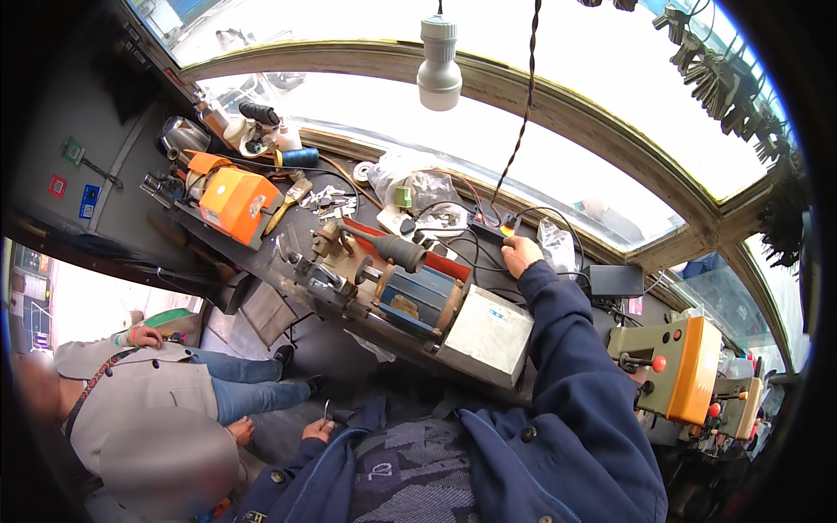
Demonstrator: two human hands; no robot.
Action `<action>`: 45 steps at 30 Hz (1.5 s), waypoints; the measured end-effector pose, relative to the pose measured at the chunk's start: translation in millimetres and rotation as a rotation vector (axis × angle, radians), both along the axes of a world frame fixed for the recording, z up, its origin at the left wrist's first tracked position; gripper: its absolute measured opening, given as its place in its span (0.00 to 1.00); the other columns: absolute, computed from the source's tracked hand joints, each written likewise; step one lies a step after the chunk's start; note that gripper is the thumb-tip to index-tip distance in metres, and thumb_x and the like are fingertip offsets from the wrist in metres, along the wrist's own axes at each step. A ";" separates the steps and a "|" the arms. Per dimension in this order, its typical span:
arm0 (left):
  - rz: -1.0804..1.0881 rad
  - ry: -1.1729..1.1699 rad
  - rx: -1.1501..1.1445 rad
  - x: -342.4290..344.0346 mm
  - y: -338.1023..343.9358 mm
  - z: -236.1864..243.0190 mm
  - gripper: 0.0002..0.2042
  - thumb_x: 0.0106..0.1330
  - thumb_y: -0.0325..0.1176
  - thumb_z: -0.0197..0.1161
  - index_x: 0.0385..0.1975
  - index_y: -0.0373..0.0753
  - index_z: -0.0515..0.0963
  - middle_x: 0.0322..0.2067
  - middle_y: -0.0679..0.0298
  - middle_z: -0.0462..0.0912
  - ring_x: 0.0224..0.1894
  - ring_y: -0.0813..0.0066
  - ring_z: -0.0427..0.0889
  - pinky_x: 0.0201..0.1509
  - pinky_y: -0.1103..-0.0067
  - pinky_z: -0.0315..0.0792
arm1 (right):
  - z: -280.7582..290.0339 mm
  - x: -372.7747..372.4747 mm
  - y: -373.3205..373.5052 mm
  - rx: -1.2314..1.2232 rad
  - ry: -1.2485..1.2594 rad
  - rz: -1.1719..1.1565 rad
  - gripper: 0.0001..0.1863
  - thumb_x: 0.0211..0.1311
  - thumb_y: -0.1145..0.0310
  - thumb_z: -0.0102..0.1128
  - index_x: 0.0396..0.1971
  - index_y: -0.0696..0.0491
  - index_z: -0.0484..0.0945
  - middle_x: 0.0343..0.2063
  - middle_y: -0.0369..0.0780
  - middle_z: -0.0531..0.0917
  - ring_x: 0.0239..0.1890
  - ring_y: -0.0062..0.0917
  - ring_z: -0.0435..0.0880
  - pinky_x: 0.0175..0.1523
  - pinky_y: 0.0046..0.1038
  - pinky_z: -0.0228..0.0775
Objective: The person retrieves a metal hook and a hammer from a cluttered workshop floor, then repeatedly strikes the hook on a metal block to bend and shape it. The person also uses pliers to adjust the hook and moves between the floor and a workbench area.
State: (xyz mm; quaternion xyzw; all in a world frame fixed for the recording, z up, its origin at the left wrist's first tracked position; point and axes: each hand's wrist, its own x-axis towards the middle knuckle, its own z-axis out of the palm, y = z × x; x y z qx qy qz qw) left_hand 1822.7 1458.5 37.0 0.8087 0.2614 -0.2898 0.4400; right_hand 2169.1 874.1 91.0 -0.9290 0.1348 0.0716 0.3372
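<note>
Here my right hand (pixel 520 255) rests, fingers curled, on the small black box (pixel 493 228) with cables at the desk's (pixel 288 228) far edge; I cannot tell whether it grips. My left hand (pixel 319 430) sits low by my lap, pinching a small key (pixel 327 408). I judge I'm working the switch before cutting, so the key must next come up to the key machine (pixel 384 288). Room is tight: the grey box (pixel 485 334) and orange machine (pixel 237 205) crowd the desk, and a seated person (pixel 166 383) is near my left.
</note>
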 end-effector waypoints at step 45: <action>-1.333 0.042 -0.211 202.4 -14.6 -70.4 0.14 0.71 0.42 0.64 0.44 0.37 0.85 0.29 0.64 0.86 0.34 0.80 0.81 0.42 0.79 0.75 | 109.2 -503.7 338.4 0.299 0.016 -0.762 0.17 0.68 0.54 0.58 0.39 0.53 0.84 0.31 0.44 0.87 0.36 0.39 0.87 0.45 0.38 0.77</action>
